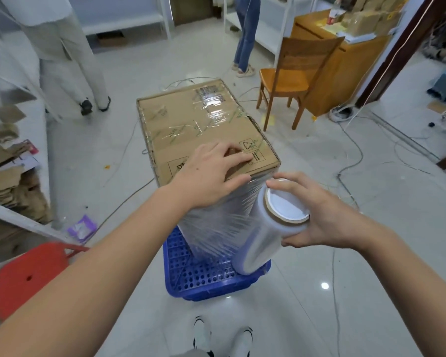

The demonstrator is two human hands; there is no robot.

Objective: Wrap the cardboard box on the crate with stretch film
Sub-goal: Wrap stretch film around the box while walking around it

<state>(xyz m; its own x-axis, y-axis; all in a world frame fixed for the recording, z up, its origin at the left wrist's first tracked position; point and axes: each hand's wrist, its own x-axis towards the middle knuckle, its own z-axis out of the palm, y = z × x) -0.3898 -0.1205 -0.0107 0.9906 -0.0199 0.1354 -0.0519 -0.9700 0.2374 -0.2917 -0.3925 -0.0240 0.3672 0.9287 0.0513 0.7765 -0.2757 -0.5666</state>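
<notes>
Head camera: from my seat at the remote feed, much stays out of sight. My two forearms cover part of the blue crate (211,284), the bottom of the cardboard box (191,130) is hidden behind film, and two bystanders are cut off at the top edge. The printing on the box lid is too small to read. The box stands upright on the crate on the tiled floor; its near side is clouded white with stretch film (216,222), and glossy tape crosses its top. My left hand (211,176) lies flat, fingers spread, on the lid's near edge. My right hand (317,215) curls round the top of the film roll (265,235), which leans against the box's near right corner.
</notes>
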